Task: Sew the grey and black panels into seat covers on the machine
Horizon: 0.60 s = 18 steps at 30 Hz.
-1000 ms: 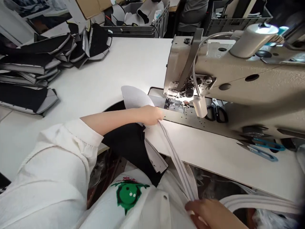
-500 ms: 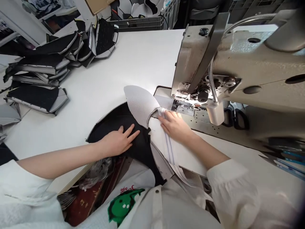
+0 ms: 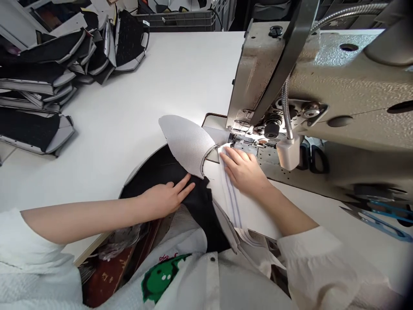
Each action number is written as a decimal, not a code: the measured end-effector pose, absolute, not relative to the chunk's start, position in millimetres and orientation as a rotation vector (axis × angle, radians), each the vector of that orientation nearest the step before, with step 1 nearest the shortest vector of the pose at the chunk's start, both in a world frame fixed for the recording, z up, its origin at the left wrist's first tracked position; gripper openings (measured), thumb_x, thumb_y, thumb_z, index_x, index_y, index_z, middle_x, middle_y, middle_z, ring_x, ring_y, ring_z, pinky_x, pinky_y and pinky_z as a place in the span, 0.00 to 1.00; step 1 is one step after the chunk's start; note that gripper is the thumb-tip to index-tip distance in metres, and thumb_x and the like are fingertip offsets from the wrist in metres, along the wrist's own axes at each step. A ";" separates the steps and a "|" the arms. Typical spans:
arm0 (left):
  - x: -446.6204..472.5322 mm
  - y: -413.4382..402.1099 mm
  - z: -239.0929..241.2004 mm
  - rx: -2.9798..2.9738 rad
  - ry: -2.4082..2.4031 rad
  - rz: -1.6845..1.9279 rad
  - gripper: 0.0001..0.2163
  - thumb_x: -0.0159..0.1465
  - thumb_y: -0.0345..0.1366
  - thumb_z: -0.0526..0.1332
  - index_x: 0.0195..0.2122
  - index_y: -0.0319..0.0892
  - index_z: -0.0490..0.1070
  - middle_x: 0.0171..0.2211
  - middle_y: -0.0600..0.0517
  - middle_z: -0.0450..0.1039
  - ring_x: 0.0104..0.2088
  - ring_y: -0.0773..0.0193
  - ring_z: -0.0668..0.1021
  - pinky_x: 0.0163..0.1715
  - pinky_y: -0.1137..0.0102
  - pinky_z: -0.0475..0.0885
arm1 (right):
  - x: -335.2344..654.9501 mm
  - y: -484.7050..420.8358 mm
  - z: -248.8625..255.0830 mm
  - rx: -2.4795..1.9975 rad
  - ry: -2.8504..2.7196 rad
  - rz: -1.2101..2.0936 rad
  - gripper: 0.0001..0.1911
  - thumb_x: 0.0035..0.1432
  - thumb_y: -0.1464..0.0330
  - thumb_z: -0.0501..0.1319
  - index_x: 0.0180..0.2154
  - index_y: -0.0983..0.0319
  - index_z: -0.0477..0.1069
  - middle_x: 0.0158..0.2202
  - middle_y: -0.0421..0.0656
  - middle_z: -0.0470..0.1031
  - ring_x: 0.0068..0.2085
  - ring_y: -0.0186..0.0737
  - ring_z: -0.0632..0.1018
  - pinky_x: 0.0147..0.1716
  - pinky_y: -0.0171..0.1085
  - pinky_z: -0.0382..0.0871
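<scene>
My left hand lies with spread fingers on a black fabric piece, its fingertips at the lower edge of a light grey mesh panel. The mesh panel is joined to the black piece, and its right tip points at the sewing machine's presser foot. My right hand has its fingers pressed together over the end of a white fabric strip with blue lines, just in front of the needle plate. The thumb is hidden. The strip hangs down toward my lap, beside the black piece's grey edge.
The sewing machine fills the right side, with its lamp low over the plate. Black-handled scissors lie beneath the arm; blue-handled snips are at the right. Stacked black-and-grey sewn pieces stand left, a grey crate behind.
My right hand has drawn the striped strip slightly right, away from the mesh panel, whose edge shows more. My left hand has shifted a little right and up. The camera view has turned slightly.
</scene>
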<state>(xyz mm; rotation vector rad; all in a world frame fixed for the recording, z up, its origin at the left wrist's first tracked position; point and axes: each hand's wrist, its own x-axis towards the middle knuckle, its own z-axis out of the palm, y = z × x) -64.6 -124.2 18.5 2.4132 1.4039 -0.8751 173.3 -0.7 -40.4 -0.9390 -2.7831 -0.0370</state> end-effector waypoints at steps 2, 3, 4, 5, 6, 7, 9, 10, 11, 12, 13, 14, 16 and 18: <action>-57.7 -118.3 28.2 2.348 1.283 -0.635 0.22 0.68 0.35 0.49 0.63 0.39 0.57 0.65 0.41 0.51 0.48 0.54 0.77 0.44 0.62 0.75 | 175.3 0.6 -41.9 -0.898 -2.776 -0.050 0.21 0.65 0.72 0.47 0.57 0.65 0.63 0.61 0.48 0.64 0.56 0.45 0.65 0.46 0.42 0.56; -53.3 -114.0 34.4 2.301 1.223 -0.484 0.20 0.70 0.36 0.47 0.61 0.39 0.61 0.63 0.43 0.56 0.52 0.55 0.74 0.49 0.63 0.72 | 177.1 0.8 -42.5 -0.891 -2.775 -0.060 0.21 0.64 0.72 0.47 0.57 0.64 0.63 0.60 0.48 0.65 0.55 0.45 0.65 0.45 0.42 0.56; -48.8 -108.9 40.6 2.249 1.173 -0.328 0.19 0.70 0.37 0.45 0.60 0.38 0.63 0.61 0.45 0.60 0.56 0.58 0.71 0.53 0.65 0.69 | 179.0 0.7 -42.9 -0.898 -2.774 -0.070 0.21 0.64 0.72 0.48 0.57 0.64 0.63 0.59 0.48 0.65 0.54 0.45 0.66 0.45 0.42 0.57; -44.5 -103.0 46.3 2.199 1.129 -0.185 0.19 0.71 0.37 0.44 0.58 0.39 0.64 0.60 0.47 0.62 0.58 0.60 0.69 0.56 0.67 0.66 | 180.9 0.4 -43.2 -0.918 -2.771 -0.082 0.21 0.63 0.71 0.50 0.56 0.63 0.64 0.59 0.48 0.66 0.54 0.46 0.66 0.45 0.42 0.57; -40.9 -96.3 50.7 2.153 1.084 -0.076 0.20 0.71 0.38 0.43 0.57 0.39 0.66 0.59 0.48 0.64 0.58 0.61 0.68 0.57 0.68 0.65 | 182.6 -0.1 -43.3 -0.945 -2.772 -0.092 0.20 0.62 0.70 0.51 0.55 0.63 0.66 0.58 0.49 0.67 0.53 0.47 0.66 0.44 0.42 0.57; -38.4 -88.6 53.3 2.114 1.027 -0.014 0.21 0.71 0.38 0.41 0.56 0.40 0.67 0.59 0.48 0.64 0.57 0.62 0.70 0.56 0.69 0.66 | 184.1 -0.7 -43.3 -0.966 -2.782 -0.099 0.19 0.61 0.68 0.53 0.53 0.63 0.68 0.57 0.50 0.67 0.53 0.49 0.66 0.44 0.43 0.58; -38.1 -70.2 52.0 2.110 0.860 -0.016 0.22 0.71 0.41 0.41 0.54 0.41 0.69 0.58 0.47 0.66 0.51 0.63 0.75 0.49 0.72 0.70 | 186.1 -1.8 -43.5 -0.994 -2.813 -0.114 0.17 0.57 0.67 0.55 0.48 0.65 0.71 0.56 0.54 0.68 0.54 0.52 0.65 0.45 0.44 0.58; -39.9 -59.8 48.2 2.167 0.789 -0.053 0.21 0.71 0.43 0.43 0.54 0.41 0.69 0.57 0.46 0.67 0.48 0.63 0.76 0.46 0.72 0.71 | 186.8 -2.2 -44.1 -1.006 -2.822 -0.124 0.17 0.56 0.66 0.56 0.47 0.65 0.71 0.56 0.55 0.67 0.55 0.53 0.65 0.46 0.44 0.57; -42.5 -49.3 42.9 2.268 0.752 -0.093 0.21 0.70 0.45 0.46 0.55 0.41 0.68 0.56 0.45 0.67 0.48 0.61 0.76 0.44 0.71 0.71 | 187.3 -2.2 -45.2 -1.012 -2.821 -0.136 0.18 0.56 0.67 0.56 0.47 0.65 0.71 0.57 0.55 0.66 0.56 0.53 0.64 0.47 0.45 0.57; -44.9 -39.5 36.5 2.402 0.765 -0.126 0.21 0.68 0.47 0.50 0.58 0.42 0.66 0.58 0.44 0.65 0.48 0.58 0.75 0.44 0.69 0.71 | 187.8 -2.0 -47.1 -1.011 -2.809 -0.149 0.19 0.57 0.68 0.55 0.50 0.65 0.70 0.59 0.54 0.65 0.57 0.53 0.63 0.48 0.45 0.57; -46.5 -31.3 29.7 2.545 0.831 -0.154 0.24 0.65 0.48 0.55 0.60 0.43 0.62 0.60 0.43 0.62 0.49 0.55 0.74 0.43 0.67 0.71 | 188.4 -1.5 -49.8 -1.011 -2.786 -0.163 0.21 0.58 0.69 0.53 0.53 0.64 0.67 0.60 0.52 0.64 0.57 0.52 0.63 0.48 0.45 0.57; -46.4 -25.6 23.0 2.666 0.928 -0.192 0.29 0.62 0.49 0.59 0.63 0.44 0.58 0.63 0.42 0.56 0.49 0.52 0.73 0.42 0.65 0.70 | 189.1 -0.8 -53.2 -1.004 -2.759 -0.178 0.22 0.59 0.71 0.51 0.55 0.63 0.65 0.60 0.51 0.64 0.57 0.50 0.64 0.48 0.44 0.57; -40.3 -24.0 11.6 2.797 1.119 -0.319 0.36 0.58 0.49 0.62 0.65 0.44 0.52 0.67 0.42 0.46 0.47 0.50 0.73 0.37 0.64 0.71 | 191.1 0.1 -61.1 -0.969 -2.690 -0.234 0.24 0.61 0.73 0.48 0.58 0.64 0.62 0.58 0.49 0.67 0.56 0.46 0.66 0.47 0.43 0.58; -27.8 -34.4 3.7 2.825 1.290 -0.479 0.35 0.60 0.43 0.59 0.66 0.41 0.49 0.67 0.42 0.43 0.42 0.53 0.74 0.30 0.65 0.71 | 194.0 -0.1 -67.5 -0.953 -2.604 -0.324 0.23 0.62 0.74 0.46 0.58 0.66 0.62 0.57 0.48 0.69 0.55 0.45 0.67 0.46 0.42 0.58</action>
